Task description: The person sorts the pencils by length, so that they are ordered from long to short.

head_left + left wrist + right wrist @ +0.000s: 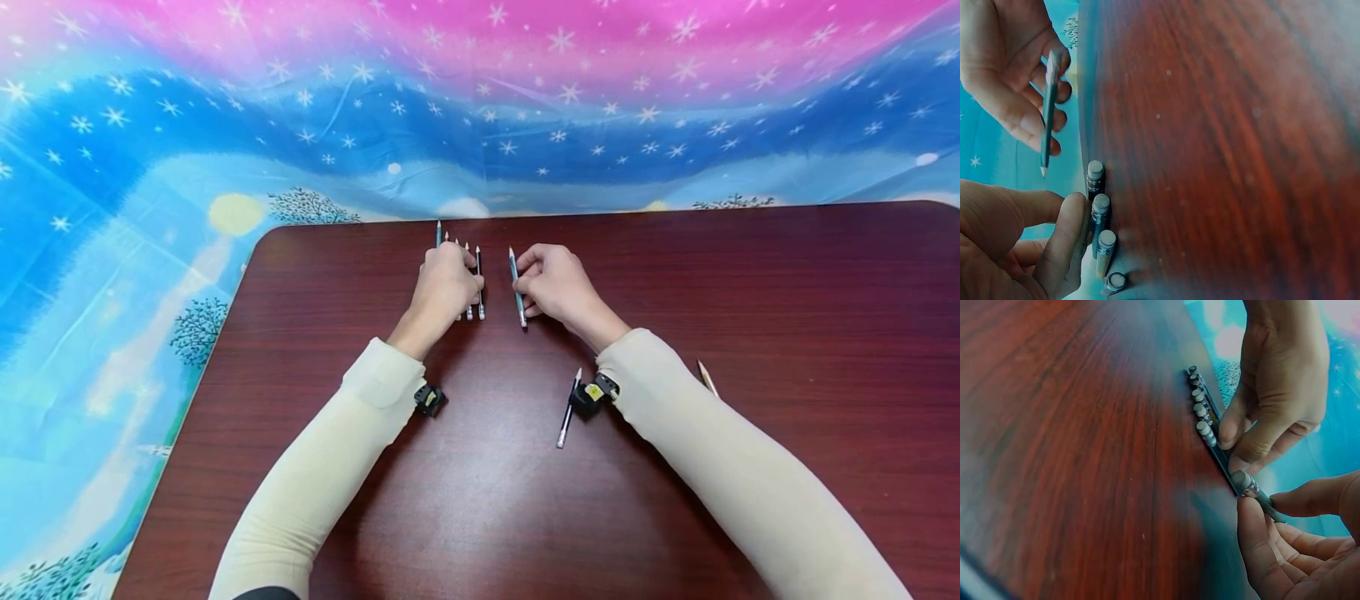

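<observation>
A row of several pencils with pale erasers lies near the table's far edge, a blue pencil (438, 233) at its left end and a black pencil (479, 260) at its right end. Over this row sits my left hand (442, 287), thumb and forefinger curled at the black pencil and partly covering the others. My right hand (555, 283) pinches a blue-green pencil (513, 265) just right of the row, its tip pointing away from me. In the right wrist view the eraser end of that pencil (1242, 481) shows between thumb and fingers.
Another dark pencil (566, 425) lies on the brown table (465, 500) beneath the right wrist's camera. A light wooden pencil (707, 377) is partly hidden by the right sleeve. Behind the far edge hangs a snowflake-patterned cloth (480, 100).
</observation>
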Tool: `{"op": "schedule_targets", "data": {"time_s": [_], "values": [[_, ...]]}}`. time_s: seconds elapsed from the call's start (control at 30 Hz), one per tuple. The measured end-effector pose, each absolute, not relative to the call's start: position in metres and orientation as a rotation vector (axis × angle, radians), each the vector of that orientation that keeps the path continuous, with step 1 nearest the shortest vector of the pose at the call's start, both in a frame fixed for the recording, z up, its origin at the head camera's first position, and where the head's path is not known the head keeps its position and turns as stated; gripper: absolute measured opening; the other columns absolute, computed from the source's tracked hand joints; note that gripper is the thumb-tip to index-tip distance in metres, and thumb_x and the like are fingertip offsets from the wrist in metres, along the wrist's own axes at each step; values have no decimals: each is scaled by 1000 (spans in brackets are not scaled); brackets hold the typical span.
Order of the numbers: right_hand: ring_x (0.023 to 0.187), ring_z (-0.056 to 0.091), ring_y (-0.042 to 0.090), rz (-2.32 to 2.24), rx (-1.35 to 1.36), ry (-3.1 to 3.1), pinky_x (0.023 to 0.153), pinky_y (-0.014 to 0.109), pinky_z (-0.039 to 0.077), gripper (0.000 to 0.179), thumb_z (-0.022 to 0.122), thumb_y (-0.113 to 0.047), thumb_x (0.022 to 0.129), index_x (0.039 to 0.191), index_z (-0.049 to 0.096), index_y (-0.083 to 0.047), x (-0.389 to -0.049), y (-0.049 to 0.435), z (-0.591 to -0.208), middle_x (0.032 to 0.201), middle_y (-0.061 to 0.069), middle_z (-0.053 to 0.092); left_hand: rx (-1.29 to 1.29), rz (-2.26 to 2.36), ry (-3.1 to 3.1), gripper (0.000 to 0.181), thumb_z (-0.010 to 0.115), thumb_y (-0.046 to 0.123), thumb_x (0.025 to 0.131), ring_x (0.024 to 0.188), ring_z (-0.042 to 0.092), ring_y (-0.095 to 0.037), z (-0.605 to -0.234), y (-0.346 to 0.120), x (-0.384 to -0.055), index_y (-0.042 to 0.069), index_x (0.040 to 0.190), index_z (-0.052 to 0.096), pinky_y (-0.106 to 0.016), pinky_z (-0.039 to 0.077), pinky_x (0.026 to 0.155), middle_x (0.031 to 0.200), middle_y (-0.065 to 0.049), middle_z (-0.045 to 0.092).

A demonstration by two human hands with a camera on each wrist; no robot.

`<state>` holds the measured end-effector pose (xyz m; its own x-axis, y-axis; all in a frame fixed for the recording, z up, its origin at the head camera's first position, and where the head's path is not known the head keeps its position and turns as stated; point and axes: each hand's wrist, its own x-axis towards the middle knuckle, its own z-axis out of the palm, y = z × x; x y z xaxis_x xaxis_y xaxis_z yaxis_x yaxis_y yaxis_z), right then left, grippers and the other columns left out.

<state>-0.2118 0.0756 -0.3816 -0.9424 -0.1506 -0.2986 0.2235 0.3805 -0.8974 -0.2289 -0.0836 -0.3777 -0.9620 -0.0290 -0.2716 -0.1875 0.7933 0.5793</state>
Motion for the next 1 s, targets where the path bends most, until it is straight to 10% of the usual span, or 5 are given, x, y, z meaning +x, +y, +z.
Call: {"op": "schedule_targets", "data": {"time_s": [1.0], "values": [[54, 66, 15, -1339, 147, 2598, 54, 27, 58, 20, 58, -8, 91, 110, 60, -2, -233, 39, -395, 91, 13, 69, -143, 906, 2759, 23, 67, 16, 93, 65, 71, -9, -379, -84, -230, 10, 114, 72, -25, 56, 65, 82, -1, 73]]}}
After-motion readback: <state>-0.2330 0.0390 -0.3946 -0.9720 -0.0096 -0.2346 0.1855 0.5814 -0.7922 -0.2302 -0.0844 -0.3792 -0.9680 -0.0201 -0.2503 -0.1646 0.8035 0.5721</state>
